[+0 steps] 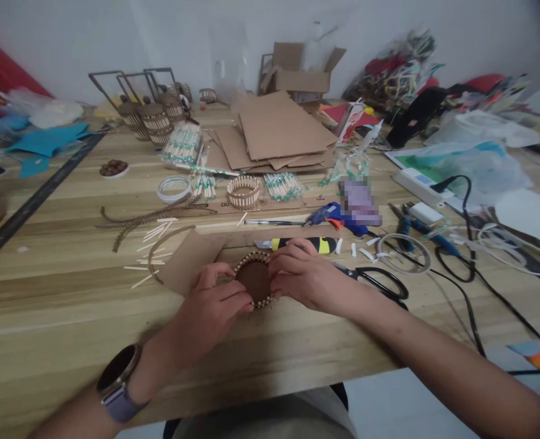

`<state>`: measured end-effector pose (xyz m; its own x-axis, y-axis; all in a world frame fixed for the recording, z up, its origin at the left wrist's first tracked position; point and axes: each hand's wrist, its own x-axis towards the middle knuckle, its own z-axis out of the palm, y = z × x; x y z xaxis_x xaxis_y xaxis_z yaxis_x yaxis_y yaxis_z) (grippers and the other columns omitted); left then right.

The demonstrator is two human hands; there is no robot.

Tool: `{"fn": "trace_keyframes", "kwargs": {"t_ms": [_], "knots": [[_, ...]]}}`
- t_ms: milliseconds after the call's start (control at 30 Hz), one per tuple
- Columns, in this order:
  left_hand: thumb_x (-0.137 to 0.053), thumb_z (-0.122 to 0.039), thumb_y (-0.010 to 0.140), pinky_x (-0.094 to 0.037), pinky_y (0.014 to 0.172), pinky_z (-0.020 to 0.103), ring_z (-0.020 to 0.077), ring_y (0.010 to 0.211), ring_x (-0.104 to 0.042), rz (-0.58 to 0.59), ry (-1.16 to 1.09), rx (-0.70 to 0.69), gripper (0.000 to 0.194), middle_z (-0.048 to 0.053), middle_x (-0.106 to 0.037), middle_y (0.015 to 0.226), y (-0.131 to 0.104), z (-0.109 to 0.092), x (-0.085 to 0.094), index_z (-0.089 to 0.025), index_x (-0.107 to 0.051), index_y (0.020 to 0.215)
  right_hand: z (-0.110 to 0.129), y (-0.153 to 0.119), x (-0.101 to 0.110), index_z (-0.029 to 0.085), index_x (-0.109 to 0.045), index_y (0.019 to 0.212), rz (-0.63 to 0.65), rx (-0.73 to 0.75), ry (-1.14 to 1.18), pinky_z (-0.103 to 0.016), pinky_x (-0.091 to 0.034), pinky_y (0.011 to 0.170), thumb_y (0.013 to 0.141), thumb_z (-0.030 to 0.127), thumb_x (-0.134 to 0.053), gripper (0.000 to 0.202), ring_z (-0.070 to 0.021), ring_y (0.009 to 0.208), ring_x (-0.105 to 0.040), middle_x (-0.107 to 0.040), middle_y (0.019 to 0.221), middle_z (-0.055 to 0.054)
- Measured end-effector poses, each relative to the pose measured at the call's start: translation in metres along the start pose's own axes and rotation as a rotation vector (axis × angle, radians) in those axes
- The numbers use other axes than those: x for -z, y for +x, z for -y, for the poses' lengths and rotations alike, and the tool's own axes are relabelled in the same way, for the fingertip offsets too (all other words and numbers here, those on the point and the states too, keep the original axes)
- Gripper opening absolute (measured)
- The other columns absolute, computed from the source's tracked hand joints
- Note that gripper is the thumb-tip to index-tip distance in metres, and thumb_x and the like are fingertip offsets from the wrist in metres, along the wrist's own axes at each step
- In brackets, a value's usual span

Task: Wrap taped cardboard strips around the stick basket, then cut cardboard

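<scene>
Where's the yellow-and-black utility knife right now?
In the head view, the utility knife lies just right of centre, directly beyond the right hand, with the blue glue gun farther back.

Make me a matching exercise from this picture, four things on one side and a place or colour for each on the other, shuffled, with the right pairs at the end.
Things:
1. Round piece
2. Utility knife
3. Wristwatch
4. Glue gun

Places and colours:
A. Blue, with an orange part
B. On the left wrist
C. Between the left hand and the right hand
D. Yellow and black

Right pairs: 1-C, 2-D, 3-B, 4-A
</scene>
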<state>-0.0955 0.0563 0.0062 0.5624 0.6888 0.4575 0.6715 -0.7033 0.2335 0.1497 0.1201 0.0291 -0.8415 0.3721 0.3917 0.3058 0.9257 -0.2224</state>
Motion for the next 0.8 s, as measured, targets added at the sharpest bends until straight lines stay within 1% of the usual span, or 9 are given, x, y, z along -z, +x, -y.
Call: {"fn": "trace_keyframes", "kwargs": {"t_ms": [100, 200, 300, 367, 467, 567, 667, 733, 800], "knots": [[-0.062, -0.022, 0.096, -0.044, 0.088, 0.039, 0.0261, 0.105, -0.052, 0.011, 0.037, -0.019, 0.008, 0.000, -0.073, 0.090, 0.001, -0.001, 0.003, -0.022, -0.069, 0.099, 0.004, 0.000, 0.004, 0.021, -0.071, 0.093, 0.023, -0.024, -0.013, -0.040, -0.026, 0.105, 0.098, 0.030, -0.061, 0.015, -0.0205, 0.112, -0.057, -0.073, 0.105, -0.004], [-0.065, -0.032, 0.095, -0.045, 0.088, 0.041, 0.0272, 0.104, -0.053, 0.034, 0.061, -0.045, 0.019, 0.003, -0.072, 0.095, 0.005, -0.005, 0.005, -0.021, -0.068, 0.110, 0.011, 0.001, 0.005, 0.020, -0.071, 0.103, 0.057, -0.042, -0.007, -0.041, -0.024, 0.107, 0.096, 0.038, -0.063, 0.021, -0.0217, 0.115, -0.057, -0.073, 0.105, -0.005], [-0.061, -0.022, 0.097, -0.046, 0.090, 0.041, 0.0263, 0.105, -0.054, 0.041, 0.054, -0.026, 0.007, 0.001, -0.070, 0.087, 0.009, -0.011, 0.004, -0.021, -0.068, 0.095, 0.017, 0.004, -0.003, 0.020, -0.069, 0.089, 0.051, -0.025, -0.052, -0.041, -0.023, 0.107, 0.099, 0.035, -0.059, 0.021, -0.0204, 0.108, -0.059, -0.073, 0.093, -0.002], [-0.057, -0.015, 0.097, -0.047, 0.090, 0.042, 0.0265, 0.106, -0.054, 0.032, 0.056, 0.009, 0.016, 0.000, -0.069, 0.081, 0.009, -0.014, 0.001, -0.021, -0.066, 0.085, 0.020, 0.005, -0.011, 0.021, -0.066, 0.081, 0.043, -0.018, -0.084, -0.040, -0.023, 0.107, 0.101, 0.028, -0.054, 0.024, -0.0178, 0.098, -0.060, -0.071, 0.085, 0.000], [-0.055, -0.014, 0.098, -0.048, 0.089, 0.044, 0.0265, 0.105, -0.056, 0.004, 0.054, 0.023, 0.019, -0.001, -0.068, 0.079, 0.007, -0.016, -0.005, -0.022, -0.066, 0.083, 0.021, 0.005, -0.020, 0.021, -0.065, 0.081, 0.029, -0.025, -0.101, -0.040, -0.022, 0.107, 0.103, 0.022, -0.049, 0.027, -0.0155, 0.092, -0.060, -0.071, 0.083, 0.001], [-0.059, -0.016, 0.096, -0.048, 0.091, 0.045, 0.0263, 0.105, -0.056, 0.002, 0.049, 0.018, 0.017, -0.001, -0.069, 0.078, 0.005, -0.014, -0.005, -0.023, -0.066, 0.082, 0.020, 0.003, -0.020, 0.022, -0.066, 0.082, -0.001, -0.030, -0.106, -0.040, -0.020, 0.109, 0.103, 0.024, -0.049, 0.028, -0.0159, 0.099, -0.061, -0.072, 0.084, 0.001], [-0.064, -0.022, 0.095, -0.047, 0.093, 0.045, 0.0275, 0.109, -0.053, 0.038, 0.044, -0.022, 0.006, 0.001, -0.072, 0.090, 0.005, -0.008, 0.000, -0.022, -0.069, 0.098, 0.016, 0.000, -0.010, 0.022, -0.070, 0.097, -0.025, -0.036, -0.063, -0.040, -0.020, 0.110, 0.100, 0.032, -0.057, 0.017, -0.0187, 0.112, -0.059, -0.075, 0.096, -0.001], [-0.065, -0.027, 0.095, -0.048, 0.091, 0.044, 0.0277, 0.109, -0.052, 0.042, 0.038, -0.063, 0.017, 0.003, -0.073, 0.100, 0.005, -0.003, 0.004, -0.020, -0.068, 0.110, 0.011, -0.002, -0.003, 0.021, -0.069, 0.110, -0.006, -0.049, -0.029, -0.041, -0.020, 0.110, 0.098, 0.036, -0.061, 0.021, -0.0213, 0.119, -0.056, -0.075, 0.106, -0.004], [-0.064, -0.023, 0.095, -0.048, 0.091, 0.042, 0.0276, 0.111, -0.052, 0.056, 0.040, -0.070, 0.015, 0.003, -0.073, 0.101, 0.005, 0.002, 0.007, -0.021, -0.070, 0.108, 0.006, -0.004, 0.001, 0.023, -0.070, 0.108, 0.033, -0.053, -0.011, -0.043, -0.020, 0.110, 0.098, 0.033, -0.061, 0.017, -0.0225, 0.122, -0.055, -0.075, 0.109, -0.004]]}}
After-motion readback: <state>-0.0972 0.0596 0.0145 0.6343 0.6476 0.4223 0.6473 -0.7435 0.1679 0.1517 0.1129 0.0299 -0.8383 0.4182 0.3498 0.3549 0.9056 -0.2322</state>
